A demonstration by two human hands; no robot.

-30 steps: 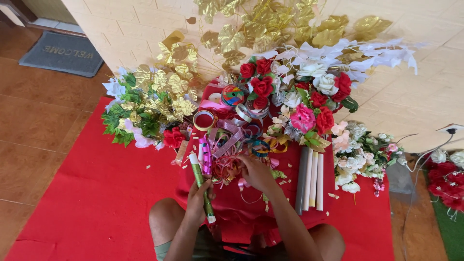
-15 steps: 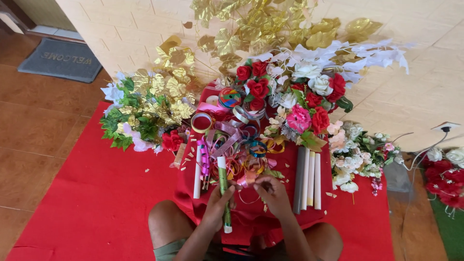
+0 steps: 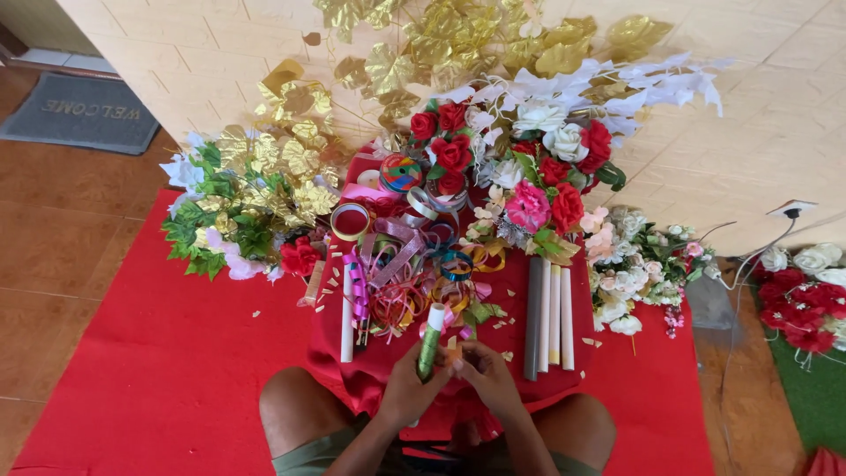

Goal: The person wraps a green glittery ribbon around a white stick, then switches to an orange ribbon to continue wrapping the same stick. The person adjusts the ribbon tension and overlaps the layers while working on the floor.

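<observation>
I see a red mat (image 3: 176,370) spread over the brown tiled floor (image 3: 62,247), with a grey doormat (image 3: 84,110) beyond its far left corner. Gold leaf sprays (image 3: 458,44) lean on the pale wall (image 3: 775,132). Red roses (image 3: 449,145) and a pink flower (image 3: 527,207) crowd the far edge of the red-covered tabletop (image 3: 511,282). Curled ribbons (image 3: 401,282) lie mid-tabletop, and four rolled sticks (image 3: 548,317) sit side by side near its right edge.
</observation>
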